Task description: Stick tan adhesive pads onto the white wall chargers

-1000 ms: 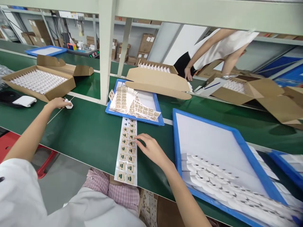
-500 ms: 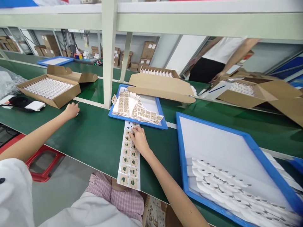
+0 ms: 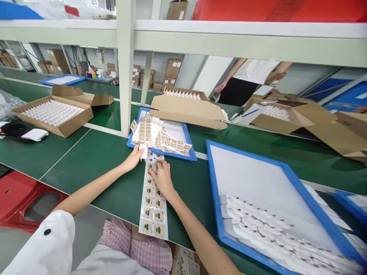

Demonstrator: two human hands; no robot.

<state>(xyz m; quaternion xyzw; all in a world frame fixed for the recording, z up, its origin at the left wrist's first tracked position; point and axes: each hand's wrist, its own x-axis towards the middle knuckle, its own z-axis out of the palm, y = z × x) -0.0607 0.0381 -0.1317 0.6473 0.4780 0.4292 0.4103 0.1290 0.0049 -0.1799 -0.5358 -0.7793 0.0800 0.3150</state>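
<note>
A long white sheet of tan stickers (image 3: 148,201) with dark green marks lies on the green table, its near end over the front edge. My left hand (image 3: 132,159) is closed round a small white plug adapter (image 3: 143,151), its prongs pointing down, beside the sheet's upper left edge. On the upper part of the sheet my right hand (image 3: 164,178) has its fingers bent together, gripping at the stickers; its fingertips are partly hidden. Just beyond both hands is a blue-rimmed tray (image 3: 186,133) heaped with more sticker sheets (image 3: 145,130).
To the right a larger blue-rimmed tray (image 3: 213,183) holds rows of white pieces (image 3: 258,225). An open carton (image 3: 65,128) of white parts sits at left, near a black and white object (image 3: 31,133). A shelf post (image 3: 125,76) rises behind. Across the table stands another person (image 3: 243,84).
My left hand has come from beside the left carton to the sticker sheet, now showing a white plug adapter. My right hand stays on the sheet. The whole view has shifted slightly.
</note>
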